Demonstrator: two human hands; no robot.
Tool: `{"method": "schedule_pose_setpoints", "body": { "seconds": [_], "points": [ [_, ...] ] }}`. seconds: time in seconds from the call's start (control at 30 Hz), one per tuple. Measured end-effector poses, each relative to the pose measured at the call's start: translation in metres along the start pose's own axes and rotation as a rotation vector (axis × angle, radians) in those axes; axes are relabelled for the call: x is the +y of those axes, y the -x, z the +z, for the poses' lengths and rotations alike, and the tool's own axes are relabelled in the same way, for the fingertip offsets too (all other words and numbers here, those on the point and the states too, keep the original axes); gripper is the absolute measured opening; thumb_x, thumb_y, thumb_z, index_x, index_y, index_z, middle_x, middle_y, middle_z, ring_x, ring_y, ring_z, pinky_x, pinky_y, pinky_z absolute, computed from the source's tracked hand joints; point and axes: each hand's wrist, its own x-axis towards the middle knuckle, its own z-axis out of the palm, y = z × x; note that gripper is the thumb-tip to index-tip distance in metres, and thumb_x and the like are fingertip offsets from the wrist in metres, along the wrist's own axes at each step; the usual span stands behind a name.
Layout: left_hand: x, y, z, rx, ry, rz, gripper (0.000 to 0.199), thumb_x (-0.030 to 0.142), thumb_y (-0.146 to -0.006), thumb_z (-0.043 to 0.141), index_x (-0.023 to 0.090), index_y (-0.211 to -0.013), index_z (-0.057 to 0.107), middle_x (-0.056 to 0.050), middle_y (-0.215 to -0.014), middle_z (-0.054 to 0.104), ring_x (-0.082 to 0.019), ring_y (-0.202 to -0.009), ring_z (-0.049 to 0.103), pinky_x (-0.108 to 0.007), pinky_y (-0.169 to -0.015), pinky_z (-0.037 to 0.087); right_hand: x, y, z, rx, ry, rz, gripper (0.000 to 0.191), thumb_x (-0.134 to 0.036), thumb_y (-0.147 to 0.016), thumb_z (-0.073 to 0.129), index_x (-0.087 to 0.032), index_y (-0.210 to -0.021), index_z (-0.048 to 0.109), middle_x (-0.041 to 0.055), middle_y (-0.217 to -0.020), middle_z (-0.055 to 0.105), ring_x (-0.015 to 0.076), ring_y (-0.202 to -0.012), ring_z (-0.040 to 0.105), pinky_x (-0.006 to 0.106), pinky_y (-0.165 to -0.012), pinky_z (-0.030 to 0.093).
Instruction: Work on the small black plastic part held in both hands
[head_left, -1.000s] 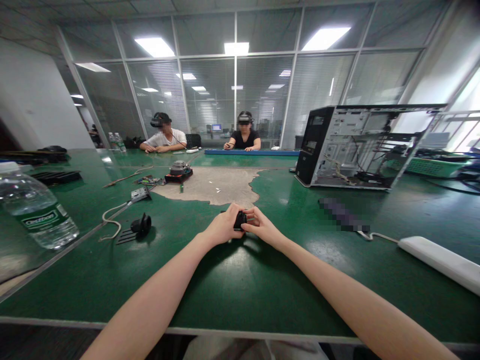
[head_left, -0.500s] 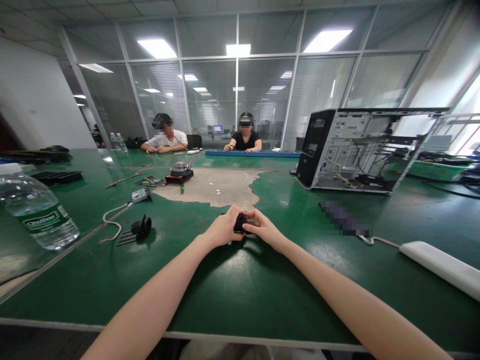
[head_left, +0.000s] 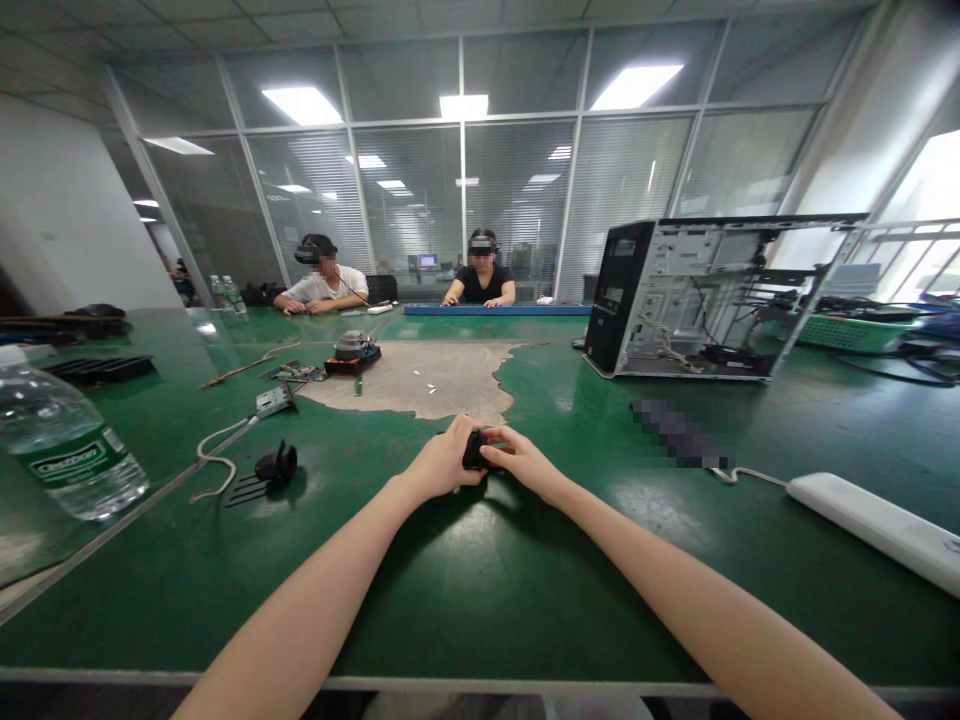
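Between my two hands, low over the green table (head_left: 420,610), is a small black part (head_left: 473,450) whose kind I cannot make out. My left hand (head_left: 442,462) wraps round it from the left, with the back of the hand toward me. From the right, my right hand (head_left: 523,462) grips the same part with bent fingers and thumb. Much of the part is hidden by the fingers. Off to the left lies a black plastic piece (head_left: 276,465) with a round flange and several thin prongs.
An open computer case (head_left: 622,300) stands at the right, behind a blurred dark slab (head_left: 675,432) and a white power strip (head_left: 870,525). A water bottle (head_left: 75,450) stands at left. Small electronic parts (head_left: 296,372) lie beyond. Two people (head_left: 484,282) sit across the table.
The whole view has shifted slightly, so things sit a little further left. Both hands keep hold of the black part, with hardly any visible change in their grip.
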Motion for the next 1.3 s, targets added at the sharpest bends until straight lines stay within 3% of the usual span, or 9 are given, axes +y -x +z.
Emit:
{"method": "schedule_pose_setpoints", "body": {
  "seconds": [0.17,0.3,0.47,0.73,0.87,1.03,1.3],
  "points": [
    [-0.001,0.001,-0.001,-0.019,-0.01,-0.012,0.053,0.022,-0.06,0.062,0.024,-0.106,0.036,0.0,-0.1,0.047,-0.019,-0.083,0.057,-0.027,-0.067,0.044,-0.004,0.002,-0.001,-0.101,-0.061,-0.055,0.036,-0.028,-0.06,0.069,-0.021,-0.088,0.046,0.0006,-0.088,0.056,0.0146,-0.08,0.056,0.033,-0.074,0.045],
    [-0.003,0.0,0.001,-0.014,-0.024,-0.006,0.052,0.025,-0.061,0.063,0.024,-0.106,0.036,-0.001,-0.102,0.046,-0.02,-0.087,0.056,-0.029,-0.072,0.044,-0.007,0.001,0.003,-0.01,-0.041,-0.06,0.026,-0.033,-0.065,0.064,-0.019,-0.079,0.048,-0.0004,-0.081,0.055,0.0126,-0.073,0.056,0.031,-0.072,0.045],
    [-0.004,-0.001,0.002,-0.015,-0.03,-0.02,0.053,0.025,-0.061,0.062,0.023,-0.106,0.035,-0.001,-0.102,0.047,-0.02,-0.085,0.056,-0.03,-0.072,0.044,-0.004,-0.001,0.004,0.039,0.001,0.008,0.031,-0.035,-0.066,0.063,-0.018,-0.088,0.049,0.0023,-0.086,0.056,0.0144,-0.076,0.056,0.033,-0.071,0.046],
    [-0.005,0.0,0.002,-0.008,-0.013,-0.014,0.052,0.026,-0.06,0.063,0.023,-0.105,0.037,-0.001,-0.102,0.046,-0.02,-0.084,0.056,-0.03,-0.071,0.044,-0.01,0.001,0.001,-0.083,-0.062,-0.016,0.037,-0.028,-0.058,0.07,-0.021,-0.086,0.048,0.0007,-0.087,0.057,0.0138,-0.078,0.056,0.032,-0.073,0.045],
    [-0.005,-0.001,0.002,0.003,-0.022,-0.005,0.052,0.026,-0.061,0.062,0.023,-0.106,0.037,-0.001,-0.102,0.046,-0.02,-0.086,0.056,-0.031,-0.073,0.044,-0.01,0.001,0.004,-0.011,-0.071,0.013,0.027,-0.036,-0.065,0.064,-0.02,-0.08,0.048,-0.0002,-0.081,0.057,0.0122,-0.072,0.055,0.03,-0.069,0.046],
    [-0.006,-0.002,0.002,0.003,-0.041,0.005,0.051,0.028,-0.061,0.062,0.022,-0.105,0.036,-0.002,-0.1,0.047,-0.02,-0.083,0.056,-0.031,-0.07,0.045,-0.005,-0.002,0.004,0.049,-0.049,0.056,0.032,-0.037,-0.064,0.064,-0.018,-0.085,0.05,0.0015,-0.081,0.056,0.0136,-0.075,0.055,0.031,-0.071,0.045],
    [-0.003,-0.002,0.0,-0.018,-0.036,-0.04,0.05,0.027,-0.061,0.062,0.023,-0.104,0.037,-0.001,-0.1,0.047,-0.019,-0.08,0.057,-0.03,-0.067,0.045,-0.007,0.0,-0.001,-0.061,-0.081,0.016,0.038,-0.029,-0.058,0.07,-0.021,-0.087,0.048,0.0,-0.084,0.057,0.0134,-0.077,0.056,0.031,-0.071,0.045]
  ]
}}
